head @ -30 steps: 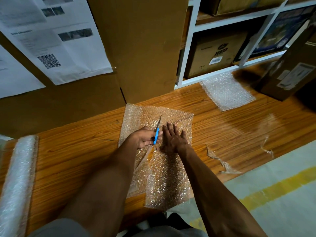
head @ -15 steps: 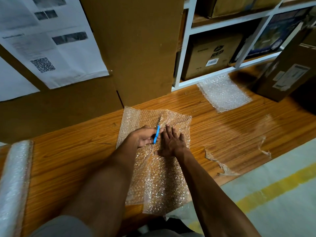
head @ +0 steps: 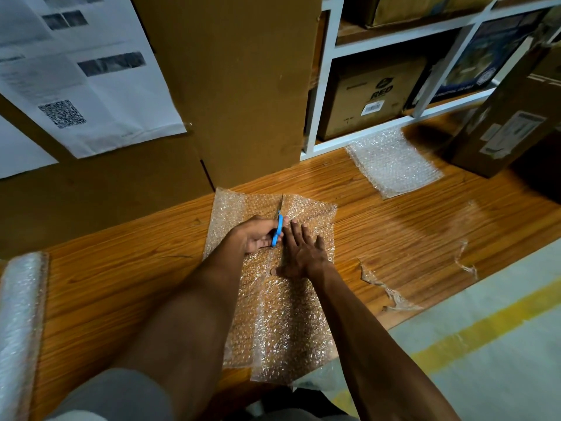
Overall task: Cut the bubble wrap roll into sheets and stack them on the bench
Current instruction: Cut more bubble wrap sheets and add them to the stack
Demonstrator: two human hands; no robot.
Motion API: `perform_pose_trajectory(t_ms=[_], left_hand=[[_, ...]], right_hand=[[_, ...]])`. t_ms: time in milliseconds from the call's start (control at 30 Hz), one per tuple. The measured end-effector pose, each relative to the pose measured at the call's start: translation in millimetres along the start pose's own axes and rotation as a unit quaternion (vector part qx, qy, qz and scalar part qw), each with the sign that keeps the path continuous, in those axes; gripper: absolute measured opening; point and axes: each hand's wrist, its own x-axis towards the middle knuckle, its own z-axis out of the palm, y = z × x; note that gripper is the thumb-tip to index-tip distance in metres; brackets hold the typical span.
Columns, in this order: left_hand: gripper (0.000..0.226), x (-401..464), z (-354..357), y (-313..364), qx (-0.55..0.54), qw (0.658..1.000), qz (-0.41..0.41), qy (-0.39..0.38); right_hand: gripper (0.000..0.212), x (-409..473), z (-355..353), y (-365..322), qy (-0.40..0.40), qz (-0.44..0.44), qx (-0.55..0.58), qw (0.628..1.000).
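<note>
Gripping blue-handled scissors (head: 277, 227) in the left hand (head: 258, 235), blades pointing away across the bubble wrap sheet (head: 273, 299) on the wooden bench (head: 121, 284), right hand (head: 303, 253) pressed flat on the sheet (fingers straight) just beside the scissors, bubble wrap roll (head: 18, 323) at far left, cut sheets (head: 391, 162) stacked near the shelf.

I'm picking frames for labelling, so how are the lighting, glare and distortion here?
Head view: dim and warm, with glare streaking the wooden bench at right. The corners fall into shadow. Wide-angle distortion bends the white shelf frame and stretches the forearms. The left hand, the scissors and the bubble wrap sheet stay fairly sharp.
</note>
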Motion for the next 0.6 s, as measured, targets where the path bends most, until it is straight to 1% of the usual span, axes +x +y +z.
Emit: perform_pose_trajectory(t_ms=[200,467,600], left_hand=[[0.014,12,2,12,0.007,1.000,0.002,0.024],[0.023,15,-1,13,0.002,0.999,0.027,0.017],[0.006,-2,-5,12,0.006,0.998,0.063,0.005]], right_hand=[[0.133,-3,-1,2,0.004,-0.004,-0.002,1.000],[0.132,-1,0,3,0.000,-0.001,0.006,1.000],[0.132,-1,1,4,0.003,-0.005,0.007,1.000]])
